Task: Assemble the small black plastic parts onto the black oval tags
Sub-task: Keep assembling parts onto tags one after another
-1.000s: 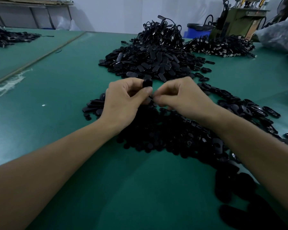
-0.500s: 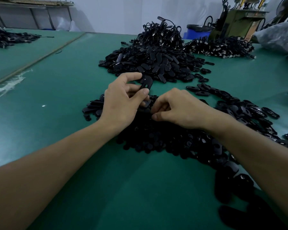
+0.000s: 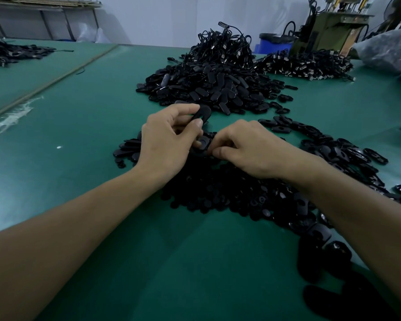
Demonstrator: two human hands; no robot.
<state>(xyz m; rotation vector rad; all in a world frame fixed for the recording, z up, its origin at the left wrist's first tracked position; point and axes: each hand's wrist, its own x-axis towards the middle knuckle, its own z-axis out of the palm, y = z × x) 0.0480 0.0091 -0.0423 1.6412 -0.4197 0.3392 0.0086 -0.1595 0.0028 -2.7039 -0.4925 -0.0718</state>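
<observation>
Shift: lowered right hand [image 3: 248,149] onto parts [image 3: 218,193].
Grip: pinched oval tag [image 3: 203,113] in left hand [image 3: 167,144]; right unclear.
Progress: tag unfitted; heap [image 3: 213,84] beyond fingertips.

Table mat [image 3: 67,117] was plain teal-green, w/ a whitish scuffed streak [image 3: 12,119] at left & one white speck [image 3: 58,147]; oval tag [image 3: 203,113] was black w/ a slight sheen; small part [image 3: 204,142] black too; near pile [image 3: 241,188] & mid heap [image 3: 208,89] all black; corded heap [image 3: 306,66] black w/ silvery ends; tub [image 3: 273,46] blue; machine [image 3: 326,31] olive-green w/ yellow bits on top; wall [image 3: 171,17] pale grey-white; bag [image 3: 389,52] greyish, see-through.
</observation>
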